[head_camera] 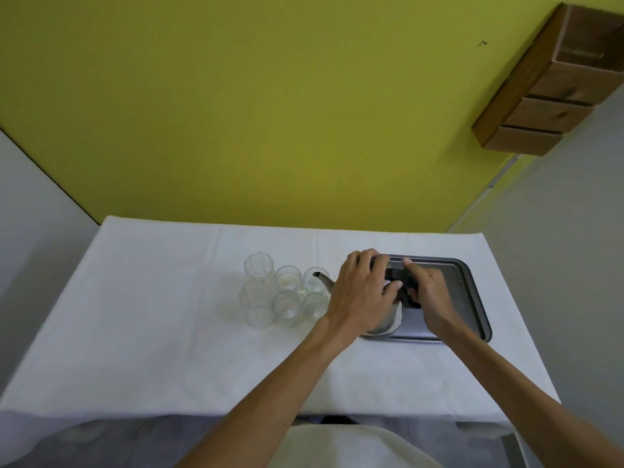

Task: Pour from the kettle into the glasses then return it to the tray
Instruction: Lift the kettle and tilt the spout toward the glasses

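At the left of the scene stands a cluster of six clear drinking glasses (pixel 285 290) in two rows on the white tablecloth (pixel 152 332), the two leftmost taller than the rest. Whether they hold any liquid is hard to tell; some show a pale patch at the bottom.

Just right of them, the shiny steel kettle with a black handle (pixel 393 317) sits on the left end of the dark grey metal tray (pixel 472 298). Its long axis runs left to right: the thin curved spout (pixel 322 279) points left and reaches the nearest glasses, the handle lies to the right.

Both hands are on the kettle. The left hand (pixel 359 292) is spread over its top and lid, fingers curled down around it. The right hand (pixel 429 292) is closed around the black handle. The hands sit close together, almost touching. The right hand looks placed to lift, the left to steady the lid, and the pour needs only a short leftward tilt.

The table stands against a yellow-green wall (pixel 270 113); a wooden drawer unit (pixel 553 86) hangs at the far right.
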